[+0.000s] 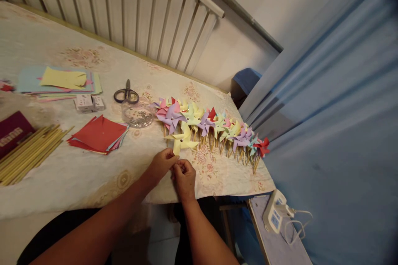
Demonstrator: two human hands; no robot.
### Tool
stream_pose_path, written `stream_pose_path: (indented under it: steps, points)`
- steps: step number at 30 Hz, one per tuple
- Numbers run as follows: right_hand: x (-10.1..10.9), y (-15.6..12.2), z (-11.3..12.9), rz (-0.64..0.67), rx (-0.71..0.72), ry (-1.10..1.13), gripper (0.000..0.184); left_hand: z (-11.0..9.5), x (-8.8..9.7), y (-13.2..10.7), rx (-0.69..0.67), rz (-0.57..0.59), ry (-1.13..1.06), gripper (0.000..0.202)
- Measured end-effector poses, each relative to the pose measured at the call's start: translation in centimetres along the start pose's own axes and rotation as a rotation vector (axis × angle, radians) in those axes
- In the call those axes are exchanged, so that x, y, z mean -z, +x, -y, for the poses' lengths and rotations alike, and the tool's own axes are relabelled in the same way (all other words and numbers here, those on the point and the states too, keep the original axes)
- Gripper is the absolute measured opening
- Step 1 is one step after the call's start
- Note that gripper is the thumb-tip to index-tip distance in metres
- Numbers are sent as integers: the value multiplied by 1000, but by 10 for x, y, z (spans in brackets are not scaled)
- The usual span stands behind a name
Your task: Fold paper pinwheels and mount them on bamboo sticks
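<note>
My left hand (162, 163) and my right hand (184, 177) meet near the table's front edge. Both pinch the bottom of the stick of a yellow paper pinwheel (181, 140), which rises just above the fingers. Behind it a long row of finished pinwheels (214, 128) in purple, green, pink and red lies across the tablecloth toward the right corner.
A clear dish of small beads (137, 115) and scissors (126, 94) lie behind the hands. Red paper squares (98, 134), wooden sticks (27, 151), stacked coloured paper (59, 82) and small boxes (88, 102) lie left. A power strip (275, 211) rests on a board at lower right, beside a blue curtain (336, 103).
</note>
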State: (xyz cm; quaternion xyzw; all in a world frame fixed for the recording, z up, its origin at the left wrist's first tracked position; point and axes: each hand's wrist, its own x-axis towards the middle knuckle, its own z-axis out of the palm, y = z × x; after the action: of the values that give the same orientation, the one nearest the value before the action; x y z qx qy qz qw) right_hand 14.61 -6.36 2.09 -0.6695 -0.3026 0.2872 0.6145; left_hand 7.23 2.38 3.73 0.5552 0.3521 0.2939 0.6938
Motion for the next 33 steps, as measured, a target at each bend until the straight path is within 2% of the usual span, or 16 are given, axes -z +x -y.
stream_pose_path:
  steps: [33]
  points:
    - [0,-1,0,-1,5,-34,14,5,3,1,-9,26,1,26]
